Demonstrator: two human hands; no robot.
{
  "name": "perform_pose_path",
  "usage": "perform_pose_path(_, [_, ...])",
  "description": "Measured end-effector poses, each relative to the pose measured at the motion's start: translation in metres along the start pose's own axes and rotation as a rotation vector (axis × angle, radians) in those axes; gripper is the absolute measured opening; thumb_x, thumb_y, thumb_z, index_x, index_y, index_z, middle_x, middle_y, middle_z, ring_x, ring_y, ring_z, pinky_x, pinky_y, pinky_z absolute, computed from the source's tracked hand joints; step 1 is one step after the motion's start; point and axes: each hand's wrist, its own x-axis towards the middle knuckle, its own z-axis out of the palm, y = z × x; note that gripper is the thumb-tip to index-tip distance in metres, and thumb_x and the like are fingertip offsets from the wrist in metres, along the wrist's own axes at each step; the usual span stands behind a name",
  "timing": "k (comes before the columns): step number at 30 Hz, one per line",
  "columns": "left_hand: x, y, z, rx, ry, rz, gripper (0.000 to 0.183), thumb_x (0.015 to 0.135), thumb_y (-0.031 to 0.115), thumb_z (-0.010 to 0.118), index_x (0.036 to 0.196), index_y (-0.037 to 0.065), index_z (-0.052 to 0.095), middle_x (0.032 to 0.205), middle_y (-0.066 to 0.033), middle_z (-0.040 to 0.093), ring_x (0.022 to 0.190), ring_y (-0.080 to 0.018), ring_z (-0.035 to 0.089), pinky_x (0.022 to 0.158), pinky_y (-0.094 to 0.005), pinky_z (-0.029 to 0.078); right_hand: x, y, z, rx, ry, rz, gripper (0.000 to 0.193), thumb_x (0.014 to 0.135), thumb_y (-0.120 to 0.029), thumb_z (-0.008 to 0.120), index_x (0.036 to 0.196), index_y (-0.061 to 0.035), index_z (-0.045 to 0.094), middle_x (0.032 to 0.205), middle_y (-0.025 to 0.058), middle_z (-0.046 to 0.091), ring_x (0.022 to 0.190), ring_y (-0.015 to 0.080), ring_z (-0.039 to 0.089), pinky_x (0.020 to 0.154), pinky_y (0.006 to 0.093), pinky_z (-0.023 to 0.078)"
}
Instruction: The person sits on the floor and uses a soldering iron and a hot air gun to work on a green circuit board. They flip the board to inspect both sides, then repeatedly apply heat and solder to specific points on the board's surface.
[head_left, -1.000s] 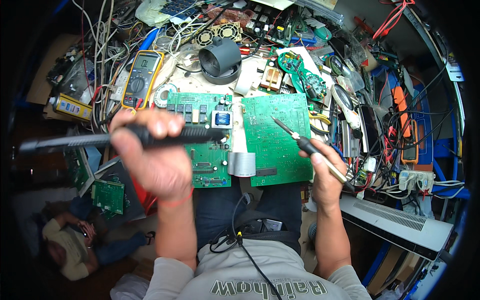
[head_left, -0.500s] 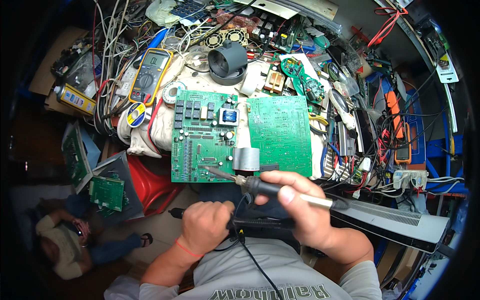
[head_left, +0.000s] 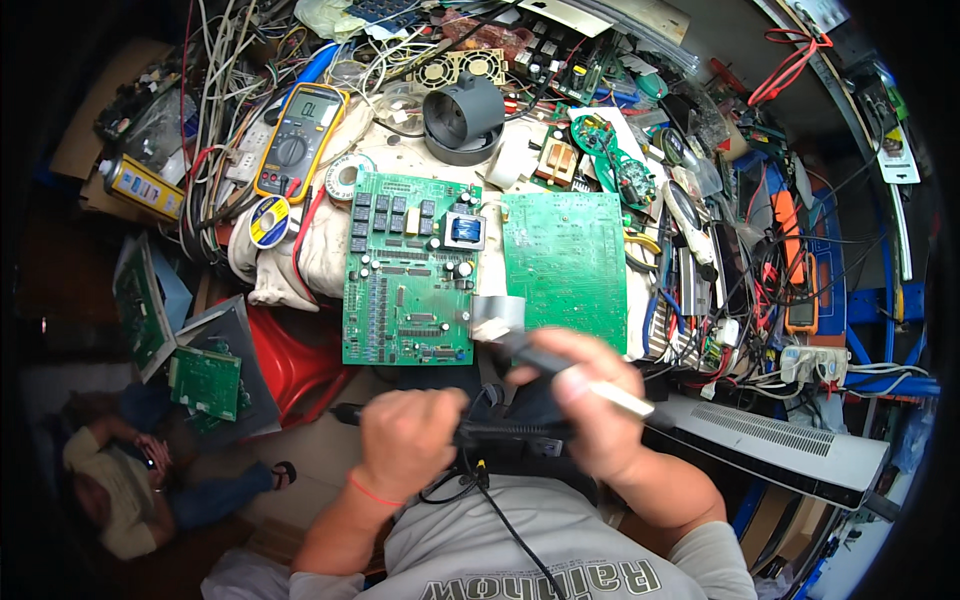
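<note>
My right hand [head_left: 608, 425] is closed around a soldering iron [head_left: 535, 352] with a black grip and a pale rear section. Its metal end is smeared by motion, above the ribbon connector area. My left hand [head_left: 408, 438] is a fist round a black rod-like tool [head_left: 348, 413]; its kind cannot be made out, and a black cable hangs by it. Beyond my hands lies a green circuit board [head_left: 408, 290] with relays and a blue transformer, parts facing up. A grey ribbon cable [head_left: 498, 311] runs from it toward a second green board [head_left: 565, 270], its bare solder side showing.
A yellow multimeter [head_left: 300, 140], solder spool [head_left: 270, 222] and grey round holder [head_left: 463, 120] stand behind the boards. Tangled wires and electronic parts crowd the back and right. A red stool [head_left: 290, 360] is at left, near a seated person [head_left: 125, 480]. A white slotted casing [head_left: 770, 440] lies right.
The soldering iron has swung up and right, away from the component-side board, and its front now blurs. My left hand has shifted slightly left, still gripping the black tool.
</note>
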Motion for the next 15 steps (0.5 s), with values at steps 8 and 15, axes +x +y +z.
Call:
perform_pose_path(8, [0.038, -0.032, -0.043, -0.901, 0.699, -0.124, 0.067, 0.083, 0.038, 0.091, 0.119, 0.005, 0.046, 0.078, -0.0032, 0.057, 0.067, -0.0129, 0.056, 0.067, -0.0295, 0.05, 0.007, 0.084, -0.057, -0.316, 0.438, -0.09, 0.032, 0.097, -0.006, 0.07, 0.127, 0.0032, 0.066, 0.106, 0.0136, 0.072, 0.098, 0.0187, 0.069, 0.087, 0.0293, 0.054])
perform_pose_path(15, [0.112, -0.024, -0.036, -1.326, 0.839, 0.064, 0.055, 0.102, 0.06, 0.059, 0.125, 0.011, 0.05, 0.079, -0.0033, 0.053, 0.067, -0.0163, 0.051, 0.068, -0.035, 0.046, 0.017, 0.103, -0.065, -0.68, 0.351, -0.264, 0.031, 0.092, -0.002, 0.073, 0.122, 0.0043, 0.066, 0.105, 0.0159, 0.072, 0.095, 0.0252, 0.068, 0.088, 0.0349, 0.054])
